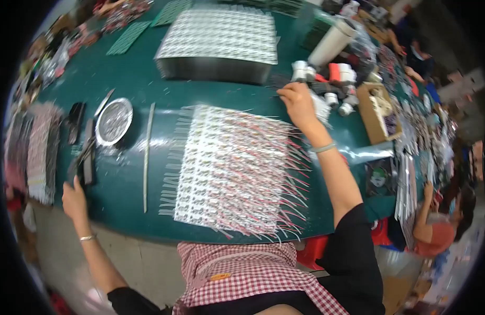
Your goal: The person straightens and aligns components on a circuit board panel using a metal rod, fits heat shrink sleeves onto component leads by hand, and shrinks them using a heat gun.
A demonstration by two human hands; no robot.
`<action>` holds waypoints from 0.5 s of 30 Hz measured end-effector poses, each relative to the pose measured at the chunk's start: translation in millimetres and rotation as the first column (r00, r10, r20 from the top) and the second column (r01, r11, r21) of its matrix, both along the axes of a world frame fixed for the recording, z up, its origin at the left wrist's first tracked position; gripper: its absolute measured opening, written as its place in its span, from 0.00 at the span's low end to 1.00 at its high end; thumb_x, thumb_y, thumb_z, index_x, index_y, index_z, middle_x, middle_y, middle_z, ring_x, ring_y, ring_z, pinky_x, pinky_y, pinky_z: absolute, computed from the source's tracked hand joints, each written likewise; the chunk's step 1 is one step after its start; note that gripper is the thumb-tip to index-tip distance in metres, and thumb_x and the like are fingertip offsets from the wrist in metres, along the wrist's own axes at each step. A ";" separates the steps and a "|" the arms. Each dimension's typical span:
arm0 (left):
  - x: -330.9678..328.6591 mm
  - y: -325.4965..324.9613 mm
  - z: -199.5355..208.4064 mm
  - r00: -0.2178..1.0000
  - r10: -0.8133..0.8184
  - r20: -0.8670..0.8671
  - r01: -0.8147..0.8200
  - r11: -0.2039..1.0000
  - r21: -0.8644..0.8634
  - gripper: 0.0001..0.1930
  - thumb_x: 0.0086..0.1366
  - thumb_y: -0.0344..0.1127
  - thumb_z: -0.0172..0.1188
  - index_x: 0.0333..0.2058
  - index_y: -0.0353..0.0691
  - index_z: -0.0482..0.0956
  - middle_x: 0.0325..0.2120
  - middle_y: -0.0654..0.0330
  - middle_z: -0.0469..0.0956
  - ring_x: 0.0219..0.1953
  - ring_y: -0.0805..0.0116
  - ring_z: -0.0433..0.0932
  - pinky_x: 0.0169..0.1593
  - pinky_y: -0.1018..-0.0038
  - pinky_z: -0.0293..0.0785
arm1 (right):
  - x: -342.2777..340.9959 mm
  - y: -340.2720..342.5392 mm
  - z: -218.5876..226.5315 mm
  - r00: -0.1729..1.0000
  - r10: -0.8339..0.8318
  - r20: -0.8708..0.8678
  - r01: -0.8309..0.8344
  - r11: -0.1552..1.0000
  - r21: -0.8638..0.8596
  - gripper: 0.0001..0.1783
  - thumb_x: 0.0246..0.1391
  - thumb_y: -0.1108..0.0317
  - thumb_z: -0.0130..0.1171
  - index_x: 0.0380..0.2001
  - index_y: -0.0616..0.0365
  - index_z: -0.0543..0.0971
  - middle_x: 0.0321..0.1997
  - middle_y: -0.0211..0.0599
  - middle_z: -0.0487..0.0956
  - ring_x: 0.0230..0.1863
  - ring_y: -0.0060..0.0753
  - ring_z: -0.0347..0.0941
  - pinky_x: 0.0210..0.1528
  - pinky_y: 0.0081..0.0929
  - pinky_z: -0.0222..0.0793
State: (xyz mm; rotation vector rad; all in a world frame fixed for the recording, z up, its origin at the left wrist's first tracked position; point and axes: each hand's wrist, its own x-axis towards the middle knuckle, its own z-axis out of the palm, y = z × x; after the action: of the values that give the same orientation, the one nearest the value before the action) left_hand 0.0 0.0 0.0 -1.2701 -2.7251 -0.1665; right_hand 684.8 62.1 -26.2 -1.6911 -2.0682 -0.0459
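I cannot tell whether my right hand holds anything; the tall patterned stack blurs along its front; the lower edge crops my left sleeve.

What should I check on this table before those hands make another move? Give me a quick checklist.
1. Panel lying on the table, in front of the person: ok.
2. Wires tidy: not ok; red and pale ends splay past the panel's right edge.
3. Dish clear of the panel: ok; a thin stick lies between them.
4. Stack clear of the panel: ok; bare tabletop separates them.
5. Left hand free: cannot tell; it is right by a dark tool.
6. Right hand gripping something: cannot tell; its fingertips are at some dark strands.
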 end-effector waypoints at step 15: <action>209.3 -70.6 -15.6 0.792 -0.609 0.049 0.603 0.792 0.099 0.11 0.69 0.35 0.57 0.32 0.38 0.66 0.27 0.49 0.77 0.31 0.47 0.79 0.32 0.56 0.73 | -154.6 -94.6 31.0 0.870 0.465 -0.164 -0.492 0.840 -0.229 0.34 0.58 0.59 0.62 0.65 0.57 0.67 0.73 0.54 0.58 0.75 0.57 0.49 0.74 0.54 0.44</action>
State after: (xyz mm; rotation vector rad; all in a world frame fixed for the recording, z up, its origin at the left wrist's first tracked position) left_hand 209.3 -70.6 -15.6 -2.1104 -2.2254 -0.3862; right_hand 530.2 -32.5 4.8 -1.2222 -2.4403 0.4889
